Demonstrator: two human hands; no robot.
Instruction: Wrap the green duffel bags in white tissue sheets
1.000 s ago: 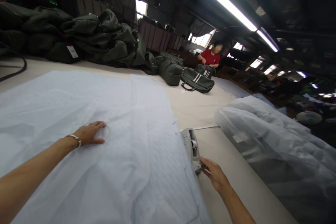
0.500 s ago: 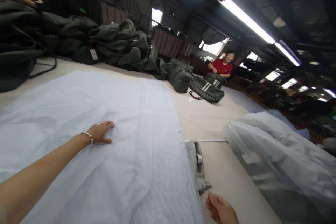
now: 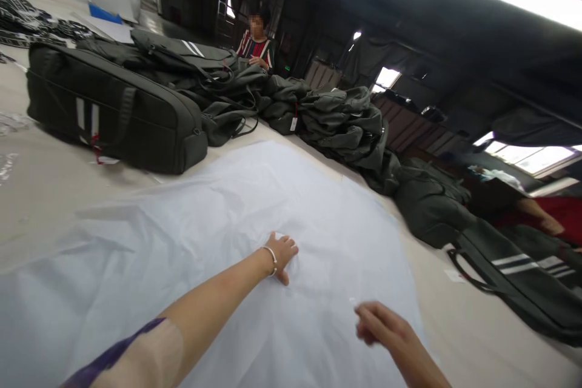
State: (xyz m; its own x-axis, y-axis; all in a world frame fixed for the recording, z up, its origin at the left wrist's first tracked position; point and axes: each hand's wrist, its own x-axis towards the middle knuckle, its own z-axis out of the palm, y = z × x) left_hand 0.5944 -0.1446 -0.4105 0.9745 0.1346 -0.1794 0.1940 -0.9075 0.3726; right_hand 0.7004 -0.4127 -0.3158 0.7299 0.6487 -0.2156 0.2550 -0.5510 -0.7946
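The left hand [image 3: 282,256] presses flat, fingers spread wide, on a thin white sheet [image 3: 336,242] – the sheet lies beneath it and reaches out on all sides. The right hand [image 3: 384,322] is above the same sheet, fingers curled in; whether they pinch anything, I cannot tell. Beyond the left hand – ahead and leftward – sits a dark green duffel bag [image 3: 152,127].

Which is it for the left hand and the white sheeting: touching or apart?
Touching. The head view shows the left hand spread palm-down on the white sheeting, with no gap showing beneath it.
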